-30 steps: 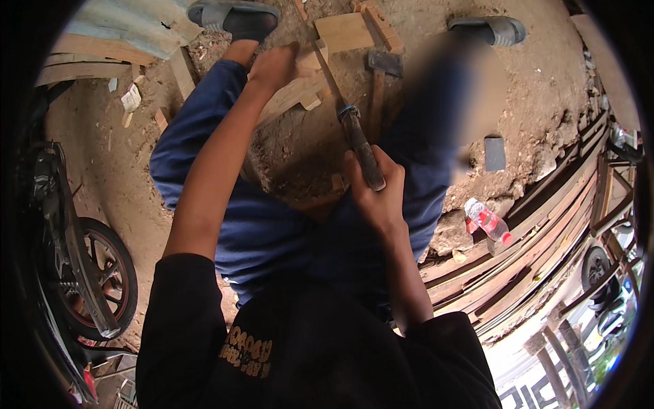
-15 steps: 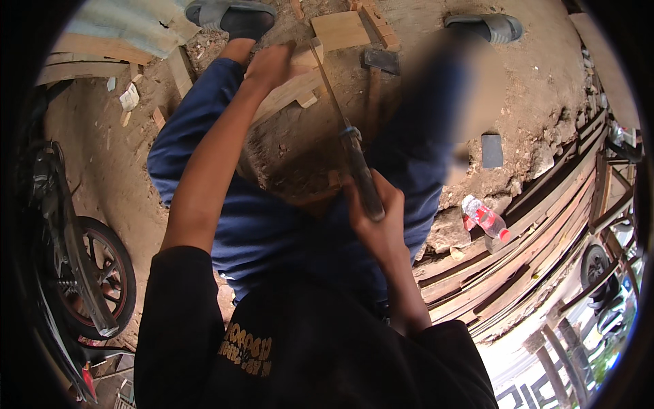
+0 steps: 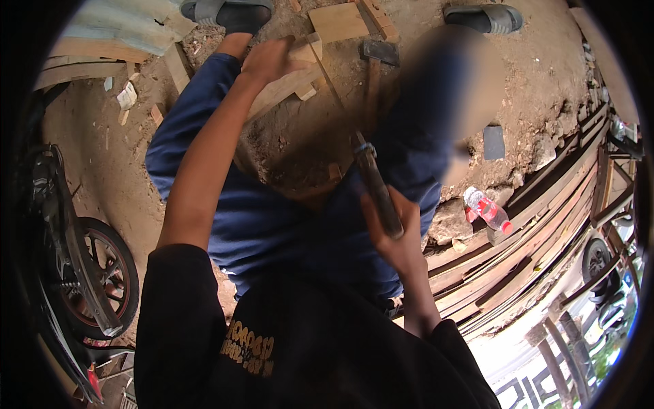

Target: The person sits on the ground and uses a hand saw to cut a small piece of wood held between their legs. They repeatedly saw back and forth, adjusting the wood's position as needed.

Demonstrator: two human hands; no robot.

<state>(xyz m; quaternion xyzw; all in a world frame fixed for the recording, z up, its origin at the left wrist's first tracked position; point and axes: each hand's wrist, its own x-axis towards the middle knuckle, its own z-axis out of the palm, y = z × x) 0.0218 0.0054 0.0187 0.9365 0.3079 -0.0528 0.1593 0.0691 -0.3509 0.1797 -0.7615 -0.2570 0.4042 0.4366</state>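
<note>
**Wooden piece held down, long tool raised above it**

Wooden offcut [image 3: 289, 82] lies on the dirt ground [image 3: 545, 82] near the top edge of the view, between the two sandals. The left hand [image 3: 269, 58] presses flat on its upper end; the fingers are spread over the wood, not closed around it. The right hand [image 3: 395, 235] has its grip pressed tight around the dark handle of a long tool [image 3: 371, 184], which points down toward the offcut.

I judge the offcut light, stiff and dry, so it can slide or jump when struck; holding it far from the tool's point seems safest. The tool looks heavy at the handle and is best held low, as now.

A hammer [image 3: 375, 61] and a square board [image 3: 337, 22] lie close beside the offcut, so room there is narrow. Stacked planks [image 3: 531, 252] and a plastic bottle [image 3: 487, 210] close the right side; a motorcycle wheel [image 3: 95, 276] stands at the left.
</note>
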